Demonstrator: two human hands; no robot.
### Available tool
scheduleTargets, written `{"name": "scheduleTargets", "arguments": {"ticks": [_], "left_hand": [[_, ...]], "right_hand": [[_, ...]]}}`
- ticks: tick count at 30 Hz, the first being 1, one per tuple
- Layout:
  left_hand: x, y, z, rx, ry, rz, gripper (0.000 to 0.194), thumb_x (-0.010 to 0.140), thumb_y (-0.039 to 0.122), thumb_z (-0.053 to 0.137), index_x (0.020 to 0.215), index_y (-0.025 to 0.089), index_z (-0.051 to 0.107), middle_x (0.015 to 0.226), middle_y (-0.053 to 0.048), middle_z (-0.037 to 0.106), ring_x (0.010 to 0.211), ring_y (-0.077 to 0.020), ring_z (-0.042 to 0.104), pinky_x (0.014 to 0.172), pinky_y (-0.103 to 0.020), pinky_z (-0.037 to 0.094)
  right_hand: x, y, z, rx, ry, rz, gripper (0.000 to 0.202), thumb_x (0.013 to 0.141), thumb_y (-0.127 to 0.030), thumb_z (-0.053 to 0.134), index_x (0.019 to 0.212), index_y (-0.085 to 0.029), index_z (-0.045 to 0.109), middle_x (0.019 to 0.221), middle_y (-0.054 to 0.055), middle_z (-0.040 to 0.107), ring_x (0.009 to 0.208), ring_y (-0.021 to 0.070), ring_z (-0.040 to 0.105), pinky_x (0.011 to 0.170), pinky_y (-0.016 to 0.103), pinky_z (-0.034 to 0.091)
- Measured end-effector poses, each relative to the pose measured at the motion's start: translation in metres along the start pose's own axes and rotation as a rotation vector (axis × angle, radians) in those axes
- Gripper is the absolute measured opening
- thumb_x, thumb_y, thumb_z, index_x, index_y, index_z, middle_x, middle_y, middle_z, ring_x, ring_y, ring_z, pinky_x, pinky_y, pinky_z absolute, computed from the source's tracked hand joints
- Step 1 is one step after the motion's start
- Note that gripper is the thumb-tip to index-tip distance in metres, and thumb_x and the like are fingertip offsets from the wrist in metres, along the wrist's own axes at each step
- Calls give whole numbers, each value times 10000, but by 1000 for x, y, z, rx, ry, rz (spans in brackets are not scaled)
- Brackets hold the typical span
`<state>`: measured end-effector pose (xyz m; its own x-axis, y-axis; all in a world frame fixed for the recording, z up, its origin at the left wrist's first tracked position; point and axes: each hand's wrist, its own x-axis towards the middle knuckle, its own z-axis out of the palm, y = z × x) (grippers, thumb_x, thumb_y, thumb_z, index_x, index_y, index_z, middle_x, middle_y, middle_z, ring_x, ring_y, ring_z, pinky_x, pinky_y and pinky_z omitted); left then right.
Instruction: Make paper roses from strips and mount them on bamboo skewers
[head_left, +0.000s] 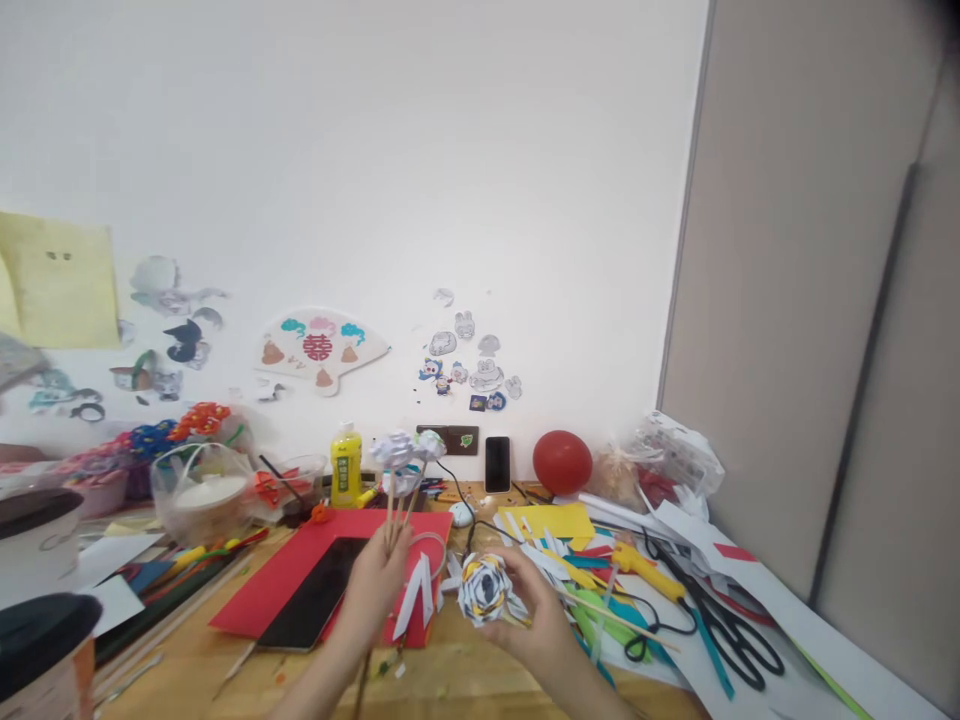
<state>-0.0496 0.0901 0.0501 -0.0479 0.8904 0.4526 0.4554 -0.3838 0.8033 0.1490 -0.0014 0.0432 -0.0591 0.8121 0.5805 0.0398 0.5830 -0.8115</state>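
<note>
My left hand [382, 575] is closed around several thin wooden sticks topped with white paper flowers [393, 450], held upright over the table. In my right hand [532, 610] is a white paper rose [484, 590] with yellow and dark edges, its spiral face turned towards me. A thin wooden stick [622, 618] runs out to the right behind that hand; whether it joins the rose is hidden. Below my left hand lie a red sheet [262, 590] and a black tablet [315, 597]. Folded white paper strips [414, 597] lie between my hands.
On the right are a yellow glue gun [646, 570] with a black cord, black-handled scissors [731, 640] and coloured paper strips. At the back stand a yellow bottle [346, 466], a phone [497, 465] and a red balloon [562, 462]. Dark-lidded cups [45, 635] stand at left.
</note>
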Motion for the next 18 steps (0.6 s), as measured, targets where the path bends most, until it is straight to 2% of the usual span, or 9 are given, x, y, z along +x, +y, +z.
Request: {"name": "scheduleTargets", "arguments": {"ticks": [2, 6, 9, 11, 13, 15, 18], "left_hand": [[3, -14, -7, 65, -45, -27, 251, 809, 306, 479, 582, 200, 463, 498, 64, 482, 494, -143, 530, 488, -230, 396], [6, -45, -14, 211, -88, -125, 235, 751, 177, 462, 521, 214, 430, 481, 30, 508, 542, -191, 574, 525, -248, 407], [4, -57, -10, 284, -115, -183, 155, 745, 109, 436, 625, 194, 483, 505, 10, 548, 547, -205, 607, 526, -253, 426], [1, -59, -4, 296, -143, -188, 142, 749, 82, 420, 815, 152, 525, 611, -24, 619, 600, -208, 644, 557, -255, 457], [-3, -59, -1, 297, -167, -170, 241, 752, 82, 422, 976, 113, 505, 776, -83, 667, 734, -225, 669, 642, -274, 486], [-7, -57, -1, 295, -186, -134, 287, 756, 114, 446, 1038, 88, 496, 923, -145, 662, 892, -261, 647, 770, -325, 479], [-12, -48, -6, 276, -183, -66, 307, 780, 209, 463, 1046, 69, 523, 1062, -214, 603, 1059, -344, 554, 941, -462, 366]], "right_hand": [[-8, 10, -5, 1, 1, 56, 597, 626, -444, 751, 1132, -206, 543, 1121, 100, 602, 1046, 273, 557, 898, 361, 427], [-21, 27, -8, 43, -13, 128, 640, 601, -480, 760, 1135, -198, 550, 1147, 105, 600, 1063, 276, 551, 918, 373, 412], [-24, 37, -6, 159, 16, 146, 660, 573, -486, 780, 1129, -209, 556, 1129, 96, 613, 1048, 269, 558, 903, 370, 416], [-23, 42, -5, 269, -4, 149, 663, 560, -488, 789, 1124, -223, 561, 1113, 88, 620, 1029, 262, 567, 884, 368, 425], [-21, 45, -4, 359, -55, 146, 661, 545, -503, 792, 1108, -233, 576, 1101, 82, 622, 1027, 261, 566, 872, 368, 429], [-18, 44, -5, 401, -101, 159, 662, 525, -518, 794, 1089, -237, 590, 1082, 81, 623, 1018, 261, 567, 855, 369, 435], [-18, 37, -6, 398, -136, 196, 716, 488, -544, 797, 1096, -237, 578, 1034, 84, 625, 952, 256, 588, 794, 364, 459]]}}
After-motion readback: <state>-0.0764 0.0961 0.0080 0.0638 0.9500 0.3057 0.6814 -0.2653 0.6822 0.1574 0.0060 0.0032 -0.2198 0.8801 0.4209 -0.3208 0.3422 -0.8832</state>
